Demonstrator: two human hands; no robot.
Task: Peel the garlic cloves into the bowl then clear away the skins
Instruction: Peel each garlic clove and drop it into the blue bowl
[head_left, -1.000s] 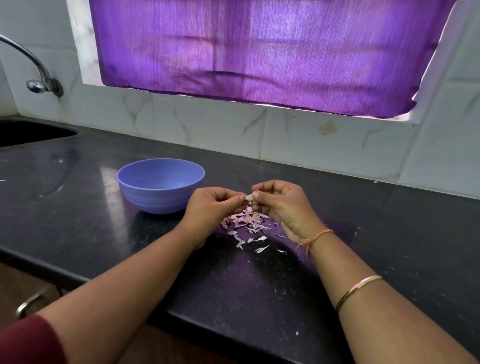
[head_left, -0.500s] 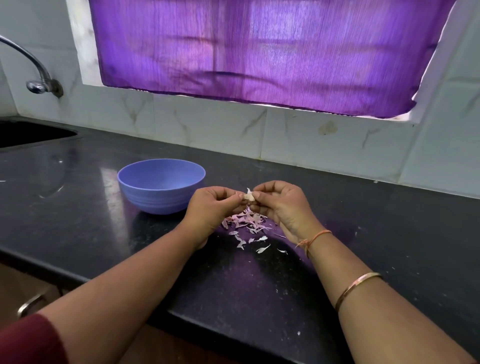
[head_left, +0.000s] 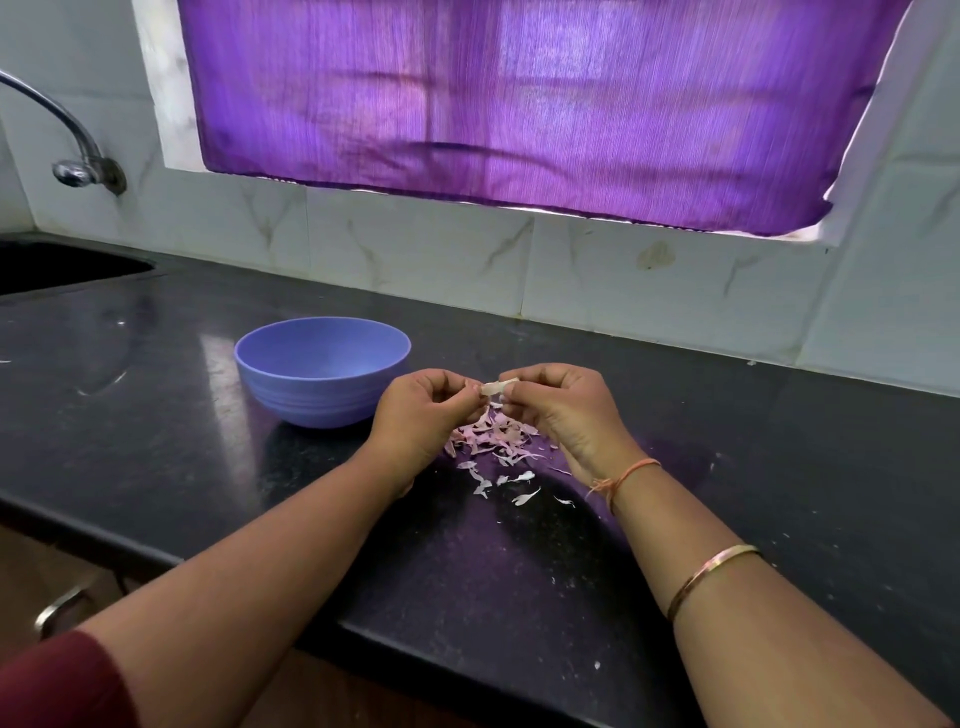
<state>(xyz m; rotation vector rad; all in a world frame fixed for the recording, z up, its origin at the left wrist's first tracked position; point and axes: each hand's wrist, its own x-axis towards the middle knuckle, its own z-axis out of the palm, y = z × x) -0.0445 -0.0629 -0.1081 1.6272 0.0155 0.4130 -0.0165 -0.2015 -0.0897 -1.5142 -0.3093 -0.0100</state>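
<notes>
My left hand (head_left: 423, 415) and my right hand (head_left: 563, 410) meet over the black counter, both with curled fingers. Between their fingertips they pinch a small pale garlic clove (head_left: 493, 387) with a strip of skin lifting off it. Directly below lies a heap of pinkish-white garlic skins (head_left: 493, 439), with a few loose flakes trailing toward me. A light blue bowl (head_left: 322, 371) stands on the counter just left of my left hand; its inside is mostly hidden from this angle.
The black stone counter (head_left: 727, 467) runs left to right, its front edge near me. A sink (head_left: 57, 265) and tap (head_left: 78, 166) are at the far left. A tiled wall and purple curtain (head_left: 519, 104) stand behind. Cabinet handle (head_left: 65, 608) shows below.
The hands stayed in place over the heap. The fingertips worked the clove, and a pale strip of skin now stands out between them.
</notes>
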